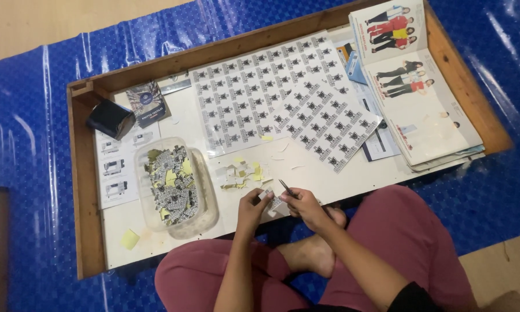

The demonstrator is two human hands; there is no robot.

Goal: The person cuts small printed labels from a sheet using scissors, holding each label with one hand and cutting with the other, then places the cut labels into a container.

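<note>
A: What did the hands hold at that moment?

B: The left hand (252,203) was closed in a pinch on a small white printed paper label (269,199), at the near edge of the shallow wooden tray (79,190). The right hand (304,205) was closed around a pair of small dark scissors (286,188), whose blades pointed up and to the left, just beside the label.

A: What could have gone wrong there?

B: I think the blades were very near to the left fingertips, so a hurried cut could have nicked a finger. The label was also tiny, so it could have slipped from the pinch and fallen over the tray's near edge onto the blue plastic floor mat (491,190). A crooked cut could have run into the printed mark as well.

A: And the containers?

B: To the left of the hands stood a clear plastic rectangular tub (205,216). It was rather full of cut labels (176,188) and some yellow paper scraps, lying loose in a heap. Just to the right of it, on the tray's white floor, lay a little pile of white and yellow offcuts (242,173). Farther away lay two large white sheets of uncut printed labels (260,86), the right one overlapping the left. At the far right were open pattern booklets with pictures of clothing (413,86), and at the far left a small dark box (110,118).
</note>
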